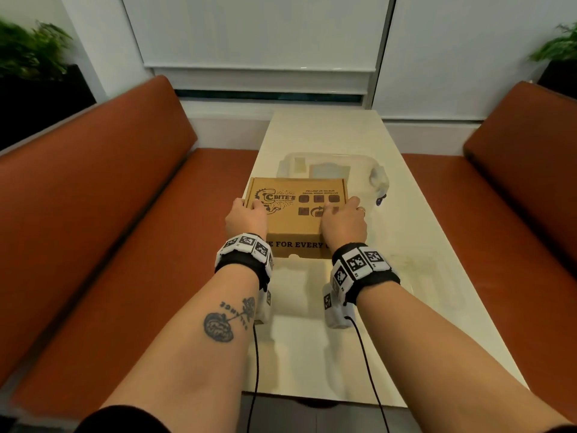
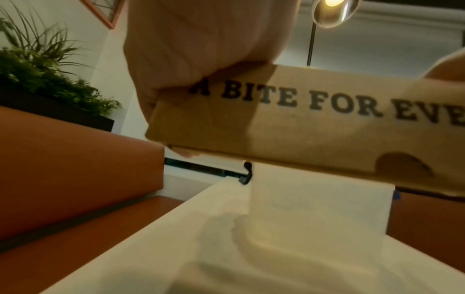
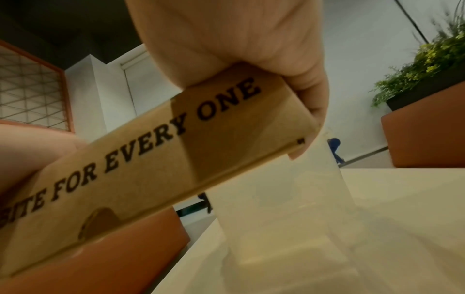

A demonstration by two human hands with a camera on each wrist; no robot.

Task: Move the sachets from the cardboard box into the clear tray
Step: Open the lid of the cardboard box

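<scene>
Together, both hands held the closed cardboard box (image 1: 296,214) lifted off the pale table (image 1: 406,245), as the wrist views showed a gap beneath it. At the box's left end the left hand (image 1: 245,218) clamped it, thumb on the lid and fingers (image 2: 186,154) curled under the bottom edge. Likewise the right hand (image 1: 343,220) wrapped the right end. Just beyond the box stood the clear tray (image 1: 379,178).
</scene>
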